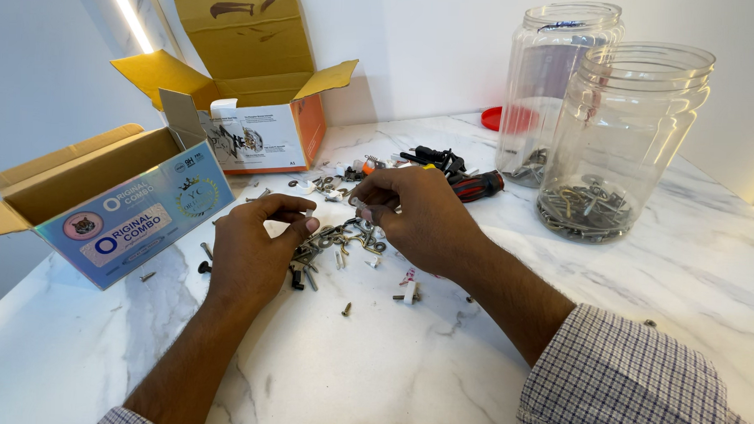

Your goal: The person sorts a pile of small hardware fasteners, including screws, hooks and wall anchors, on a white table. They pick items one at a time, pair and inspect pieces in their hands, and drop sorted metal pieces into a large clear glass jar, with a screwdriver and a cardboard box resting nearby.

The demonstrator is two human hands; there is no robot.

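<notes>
A heap of small metal hardware (336, 240), with screws, hooks and rings, lies on the white marble table (372, 362). My left hand (254, 249) rests at the heap's left side, thumb and fingers pinched on a small pale piece near the fingertips. My right hand (414, 217) hovers over the heap's right side with its fingertips pinching a small white piece (364, 211). Both hands nearly meet above the heap. What lies under the palms is hidden.
Two tall clear plastic jars (622, 137) (553, 84) with metal bits at the bottom stand at the back right, a red lid (501, 118) behind them. Two open cardboard boxes (118, 203) (255, 124) stand at the left. A red-and-black screwdriver (476, 186) lies behind the heap.
</notes>
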